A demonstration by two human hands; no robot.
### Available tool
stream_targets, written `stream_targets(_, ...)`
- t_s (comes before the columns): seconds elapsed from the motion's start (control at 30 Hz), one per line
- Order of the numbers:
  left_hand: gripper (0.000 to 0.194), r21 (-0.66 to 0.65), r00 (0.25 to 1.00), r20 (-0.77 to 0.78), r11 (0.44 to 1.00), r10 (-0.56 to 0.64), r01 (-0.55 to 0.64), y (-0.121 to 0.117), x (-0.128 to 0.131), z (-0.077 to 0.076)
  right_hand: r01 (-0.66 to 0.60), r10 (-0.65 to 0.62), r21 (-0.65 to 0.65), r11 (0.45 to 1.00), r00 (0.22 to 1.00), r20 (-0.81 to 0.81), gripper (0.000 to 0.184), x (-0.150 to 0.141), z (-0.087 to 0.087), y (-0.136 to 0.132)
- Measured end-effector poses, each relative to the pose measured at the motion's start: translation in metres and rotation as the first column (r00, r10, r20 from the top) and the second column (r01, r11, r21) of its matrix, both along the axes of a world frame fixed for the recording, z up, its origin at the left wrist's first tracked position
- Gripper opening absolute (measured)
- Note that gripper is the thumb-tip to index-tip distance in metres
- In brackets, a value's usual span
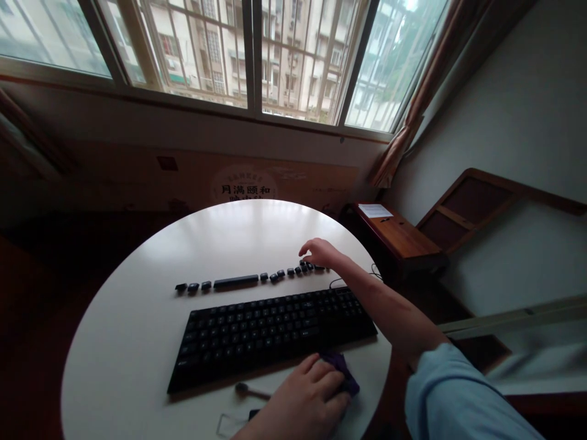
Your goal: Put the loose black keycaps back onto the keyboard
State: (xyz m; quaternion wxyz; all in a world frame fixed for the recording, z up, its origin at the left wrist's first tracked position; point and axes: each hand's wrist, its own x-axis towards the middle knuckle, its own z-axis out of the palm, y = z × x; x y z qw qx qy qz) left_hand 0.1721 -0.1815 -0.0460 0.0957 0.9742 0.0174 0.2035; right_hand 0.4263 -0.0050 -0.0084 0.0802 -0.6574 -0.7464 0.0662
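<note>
My right hand (pixel 321 253) reaches to the far side of the round table, its fingers bent down at the right part of a row of loose black keycaps. A small dark keycap (pixel 302 263) is at its fingertips; the thumb is mostly hidden. The row includes a long space bar keycap (pixel 236 281). A black keyboard (pixel 270 327) lies between my two hands, with dark bare spots along its near edge. Near that edge, my left hand (pixel 314 391) is closed over a crumpled purple cloth (pixel 346 373) on the table.
A small brush (pixel 252 391) and a wire keycap puller (pixel 227 425) lie left of my left hand, partly hidden by the arm. The keyboard's cable (pixel 337 282) runs off at the right. A wooden side table (pixel 408 235) with a paper stands beyond the white round table (pixel 119 318).
</note>
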Motion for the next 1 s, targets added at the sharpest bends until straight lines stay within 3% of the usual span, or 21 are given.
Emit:
stream_targets(0.13,0.007,0.082,0.978,0.201,0.996,-0.05,0.034,0.002,-0.006,0.011,-0.025,0.026,-0.035,0.999,0.999,0.022,0.017,-0.003,0.0,0.003)
stream_targets(0.27,0.013,0.048,0.93,0.366,0.998,-0.043,0.027,0.004,-0.016,0.031,-0.038,0.039,-0.046,0.998,0.999,0.024,0.015,-0.005,-0.001,0.005)
stream_targets(0.4,0.017,0.014,0.919,0.393,1.0,-0.024,0.02,0.005,-0.026,0.048,-0.044,0.044,-0.035,0.998,0.999,0.005,0.016,-0.009,0.0,0.009)
stream_targets(0.5,0.018,0.004,0.933,0.36,1.0,-0.004,0.003,0.009,-0.035,0.051,-0.029,0.029,0.012,1.0,1.0,-0.011,0.014,-0.013,0.012,0.002)
stream_targets(0.6,0.02,-0.033,0.958,0.276,0.997,0.079,-0.073,0.017,-0.048,0.05,-0.045,0.055,0.117,0.992,0.995,-0.084,0.011,-0.014,0.029,-0.031)
stream_targets(0.73,0.023,-0.036,0.94,0.265,0.976,0.215,-0.213,0.038,-0.072,0.048,-0.173,0.207,0.153,0.973,0.947,-0.245,0.005,-0.01,0.038,-0.11)
stream_targets(0.87,0.023,0.015,0.887,0.315,0.933,0.337,-0.36,0.066,-0.1,0.044,-0.152,0.16,0.054,0.987,0.96,-0.231,0.009,-0.004,0.019,-0.177)
stream_targets(1.0,0.011,-0.022,0.837,0.331,0.89,0.436,-0.455,0.087,-0.125,0.039,-0.041,0.038,-0.012,0.999,0.98,-0.194,0.011,-0.005,-0.003,-0.198)
